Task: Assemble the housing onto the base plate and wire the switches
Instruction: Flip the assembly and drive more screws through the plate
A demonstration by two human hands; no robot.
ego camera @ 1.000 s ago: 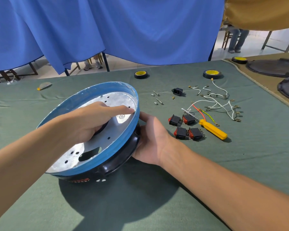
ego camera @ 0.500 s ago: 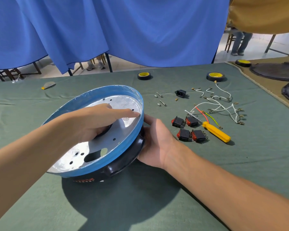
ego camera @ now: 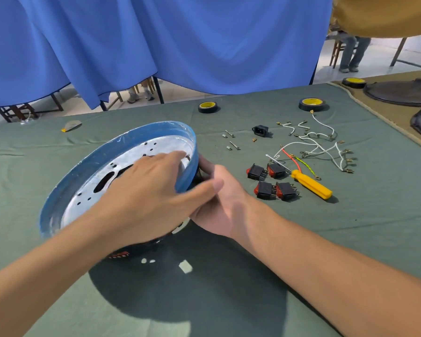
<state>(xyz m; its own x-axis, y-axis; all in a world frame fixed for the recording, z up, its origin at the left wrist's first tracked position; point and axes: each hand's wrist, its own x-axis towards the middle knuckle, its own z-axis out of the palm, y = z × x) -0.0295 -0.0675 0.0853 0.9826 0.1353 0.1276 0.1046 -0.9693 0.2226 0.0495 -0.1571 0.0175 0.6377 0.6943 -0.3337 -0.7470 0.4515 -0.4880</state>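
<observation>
A round silver base plate with a blue rim (ego camera: 122, 144) sits tilted on a black housing (ego camera: 141, 246), left of centre on the green cloth. My left hand (ego camera: 151, 193) lies across the plate's right side, fingers reaching to the rim and thumb over its outside edge. My right hand (ego camera: 219, 198) grips the black housing under the rim on the right; its fingertips are hidden. Several black-and-red rocker switches (ego camera: 272, 181) lie to the right, beside a yellow-handled screwdriver (ego camera: 311, 184) and loose white, red and green-yellow wires (ego camera: 319, 147).
A black power socket (ego camera: 261, 130) and small screws (ego camera: 231, 139) lie behind the switches. Two tape rolls (ego camera: 208, 107) (ego camera: 311, 104) stand at the far edge. Dark round parts (ego camera: 399, 92) rest on the neighbouring table at right. Blue curtain hangs behind.
My left hand has slid right across the plate to its rim, thumb now outside. The plate and housing have turned and shifted slightly. My right hand has stayed at the housing's right side.
</observation>
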